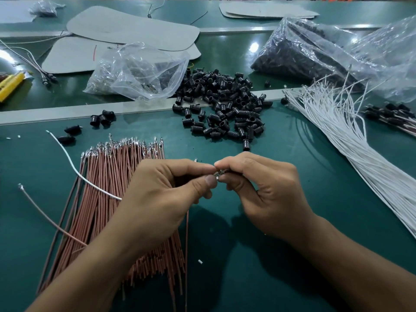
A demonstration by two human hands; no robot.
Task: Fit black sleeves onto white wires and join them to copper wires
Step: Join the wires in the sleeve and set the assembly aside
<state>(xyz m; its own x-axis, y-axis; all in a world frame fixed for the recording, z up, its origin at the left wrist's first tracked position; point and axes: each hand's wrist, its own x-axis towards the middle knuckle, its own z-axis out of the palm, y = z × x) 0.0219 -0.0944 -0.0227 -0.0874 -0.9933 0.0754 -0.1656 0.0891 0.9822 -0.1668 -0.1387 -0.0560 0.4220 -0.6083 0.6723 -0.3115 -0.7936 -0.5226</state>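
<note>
Left grip [171, 188] pinching white wire [74, 170], right grip [265, 190] pinching a sleeve [220, 173]: the tail toward ten o'clock may snag copper wires [108, 188].

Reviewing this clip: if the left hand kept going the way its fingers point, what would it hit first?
Almost at once, likely the right hand: the left hand points rightward at it, with only the small pinched part between them.
</note>
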